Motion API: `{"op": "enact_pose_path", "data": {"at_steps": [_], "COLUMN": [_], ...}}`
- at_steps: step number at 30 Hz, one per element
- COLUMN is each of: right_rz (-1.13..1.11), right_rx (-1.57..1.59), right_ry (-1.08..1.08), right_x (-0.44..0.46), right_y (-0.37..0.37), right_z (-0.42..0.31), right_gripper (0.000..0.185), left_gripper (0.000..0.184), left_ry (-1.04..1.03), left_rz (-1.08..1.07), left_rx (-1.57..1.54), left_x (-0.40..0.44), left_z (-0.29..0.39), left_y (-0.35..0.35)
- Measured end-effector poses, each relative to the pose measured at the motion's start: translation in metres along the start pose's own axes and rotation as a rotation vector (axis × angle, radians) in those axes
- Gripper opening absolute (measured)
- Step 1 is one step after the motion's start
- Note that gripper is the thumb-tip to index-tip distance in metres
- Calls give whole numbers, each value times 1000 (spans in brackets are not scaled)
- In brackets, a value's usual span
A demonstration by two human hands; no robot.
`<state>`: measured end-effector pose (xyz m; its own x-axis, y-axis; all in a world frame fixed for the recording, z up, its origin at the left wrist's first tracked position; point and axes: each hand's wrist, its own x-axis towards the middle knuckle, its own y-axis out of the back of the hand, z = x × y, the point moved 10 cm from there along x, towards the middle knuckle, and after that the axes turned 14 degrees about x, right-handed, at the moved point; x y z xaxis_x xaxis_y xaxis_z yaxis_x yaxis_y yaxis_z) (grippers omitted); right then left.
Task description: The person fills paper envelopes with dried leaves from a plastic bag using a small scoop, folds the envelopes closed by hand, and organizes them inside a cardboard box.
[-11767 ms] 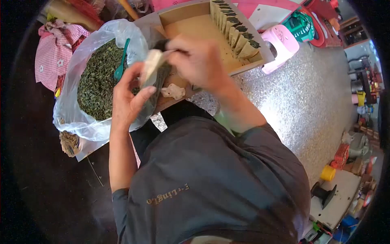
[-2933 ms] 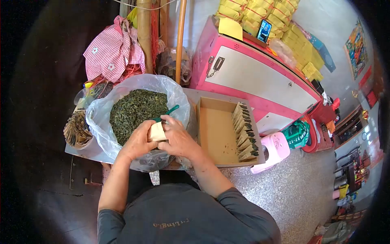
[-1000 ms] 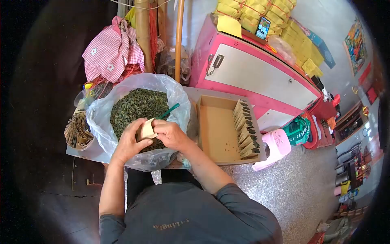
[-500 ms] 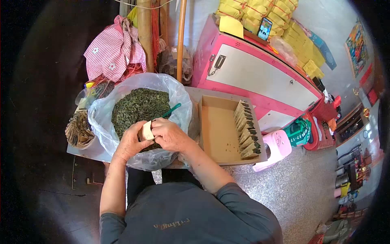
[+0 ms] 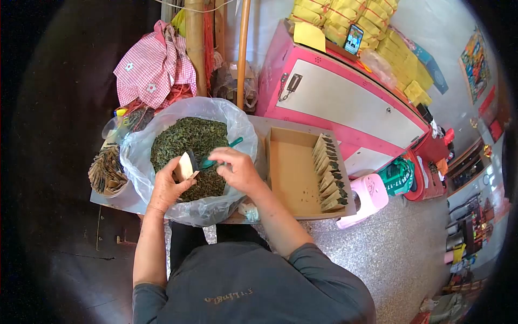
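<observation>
Dried green leaves (image 5: 189, 135) fill a clear plastic bag (image 5: 135, 156) on the table. Above the leaves, my left hand (image 5: 168, 186) grips a small paper packet (image 5: 186, 166), tilted, with a dark patch along its upper edge. My right hand (image 5: 237, 168) is just right of the packet and apart from it, fingers and thumb spread, with nothing seen between them. Close to its fingertips lies a green scoop (image 5: 236, 142), its handle pointing up and right and its bowl partly on the leaves.
To the right, a cardboard box (image 5: 291, 178) holds a row of leaf-filled paper packets (image 5: 330, 173). A tub of folded paper packets (image 5: 107, 171) stands at left. Behind is a pink-and-white cabinet (image 5: 345, 97) with yellow bundles and a phone (image 5: 353, 39) on top. A pink stool (image 5: 372, 194) stands right.
My right hand has let go of the paper packet and moved right, toward the scoop. My left hand still has the packet, which is now turned more upright.
</observation>
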<state>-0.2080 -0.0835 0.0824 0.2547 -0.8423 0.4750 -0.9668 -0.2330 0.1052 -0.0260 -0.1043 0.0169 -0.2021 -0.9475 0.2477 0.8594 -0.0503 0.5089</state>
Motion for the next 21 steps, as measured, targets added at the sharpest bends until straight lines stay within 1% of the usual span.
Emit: {"op": "enact_pose_path", "data": {"at_steps": [2,3,4,6,7,11,13,17,19,20,21], "right_rz": [-151,-192,-192,-361,-376,-349,-292,-282,-187,-187,-201], "right_rx": [-539,-641,-641,-685,-688,-713,-702,-663,-589,-588,-573], "right_ry": [-122,-160,-161,-249,-284,-307,-205,-252,-161,-162,-112], "right_x": [-5,-9,-11,-20,-23,-23,-19,-17,-12,-11,-9], "right_y": [-3,-6,-8,-25,-31,-40,-43,-46,-44,-46,-50], "right_z": [35,45,49,65,62,77,68,67,59,63,63], "right_gripper": [37,41,41,47,50,48,39,38,37,37,43], "left_gripper": [63,63,62,62,62,61,59,57,56,56,56], "left_ry": [15,20,27,30,33,17,32,27,0,1,8], "left_rz": [6,8,11,10,9,12,7,12,46,45,41], "left_rx": [-63,-48,-34,-58,-80,-91,-77,19,-48,-47,-12], "left_x": [0,-1,-1,1,2,3,4,4,4,4,4], "left_z": [-2,4,6,0,-3,-5,-5,-3,-4,-3,-2], "left_y": [0,2,4,1,0,1,1,1,1,2,3]}}
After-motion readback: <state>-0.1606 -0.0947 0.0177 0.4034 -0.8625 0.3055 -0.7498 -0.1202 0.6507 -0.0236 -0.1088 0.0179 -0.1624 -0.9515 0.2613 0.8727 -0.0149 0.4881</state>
